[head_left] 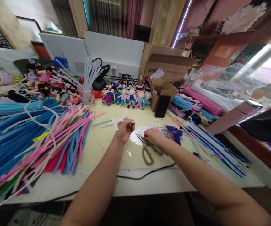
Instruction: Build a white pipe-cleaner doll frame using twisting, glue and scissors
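Your left hand (pixel 125 128) pinches a white pipe-cleaner figure (pixel 116 122), bare and undressed, at bench (pixel 107 150) centre; your right hand (pixel 153 136), at three o'clock, curls onto the scissors (pixel 149 149). Finished dolls (pixel 128 95) wait at twelve.

The twisted pipe-cleaner figure (pixel 117 122) is white. The scissors (pixel 149 149) have olive-grey handles, the glue gun (pixel 175 133) is blue, the table (pixel 107 150) pale cream, and the pipe cleaners (pixel 31 138) blue, pink and white.

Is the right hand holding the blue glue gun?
No: the right hand rests on the scissors, while the blue glue gun lies untouched on the table just beyond it.
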The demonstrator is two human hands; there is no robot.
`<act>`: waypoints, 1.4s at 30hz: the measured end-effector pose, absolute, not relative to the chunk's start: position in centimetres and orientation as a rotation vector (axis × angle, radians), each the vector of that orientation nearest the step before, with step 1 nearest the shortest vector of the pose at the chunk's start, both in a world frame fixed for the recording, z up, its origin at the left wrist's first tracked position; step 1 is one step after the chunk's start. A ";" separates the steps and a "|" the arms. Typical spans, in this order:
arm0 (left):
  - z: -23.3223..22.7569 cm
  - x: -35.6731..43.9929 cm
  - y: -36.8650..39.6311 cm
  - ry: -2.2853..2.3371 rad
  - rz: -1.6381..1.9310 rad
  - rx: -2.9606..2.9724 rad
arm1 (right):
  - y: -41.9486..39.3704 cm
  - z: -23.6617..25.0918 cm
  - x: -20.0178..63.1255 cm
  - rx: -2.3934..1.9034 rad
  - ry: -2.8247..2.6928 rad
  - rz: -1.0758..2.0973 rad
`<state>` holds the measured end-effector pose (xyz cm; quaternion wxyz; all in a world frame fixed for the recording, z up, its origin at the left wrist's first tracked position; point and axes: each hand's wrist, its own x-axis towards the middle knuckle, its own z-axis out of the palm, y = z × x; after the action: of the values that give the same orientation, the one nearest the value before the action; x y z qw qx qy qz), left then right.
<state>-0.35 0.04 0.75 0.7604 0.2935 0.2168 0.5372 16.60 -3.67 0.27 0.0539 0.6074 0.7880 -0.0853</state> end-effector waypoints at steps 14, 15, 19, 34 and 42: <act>0.5 -0.3 0.1 0.490 1.159 0.645 | 1.3 8.0 17.8 2.179 2.359 -0.058; 0.4 -0.2 0.1 0.492 1.153 0.639 | 2.3 9.8 18.5 2.250 2.370 0.010; 0.1 -0.1 -0.1 0.508 1.142 0.641 | 6.7 16.9 22.0 2.793 2.430 0.458; -0.5 -0.2 0.2 0.557 1.119 0.622 | 17.7 13.5 28.5 2.889 1.954 0.205; -0.3 -0.1 0.1 0.585 1.149 0.754 | 14.5 14.4 23.2 2.898 2.396 0.264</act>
<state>-0.13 0.10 -0.34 0.7340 0.3427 0.2660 0.5225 23.21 14.50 14.39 -0.3089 0.7312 0.6045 0.0666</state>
